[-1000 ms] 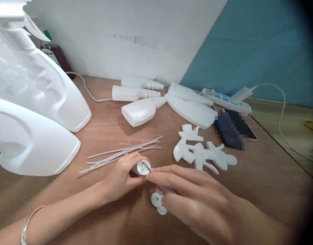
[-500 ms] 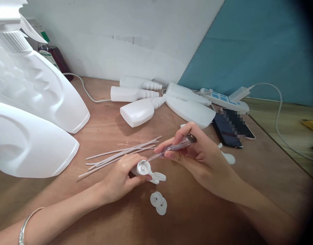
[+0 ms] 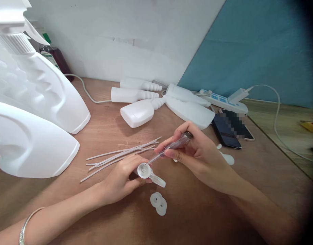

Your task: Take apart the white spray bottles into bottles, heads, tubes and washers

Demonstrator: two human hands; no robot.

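My left hand (image 3: 126,173) grips a white spray trigger head (image 3: 144,171), its round opening facing up toward me and its lever sticking out to the lower right. In my right hand (image 3: 197,154) is a screwdriver (image 3: 173,145) with a clear handle and a dark end cap. Its thin tip reaches the rim or inside of the opening; exact contact cannot be made out. Two overlapping white washers (image 3: 159,204) lie on the wooden table just below. Several thin white tubes (image 3: 120,154) rest behind my left hand.
Several white bottles (image 3: 138,112) lie at the back by the wall. Large white spray bottles (image 3: 44,143) fill the left side, near a dark brown bottle (image 3: 62,61). On the right are two phones (image 3: 225,132), a power strip (image 3: 223,98) with a cable, and a white part (image 3: 228,159).
The spray trigger head has turned in my left hand, so its opening faces me more and its lever points lower. The screwdriver stays at the opening, shifted slightly left.
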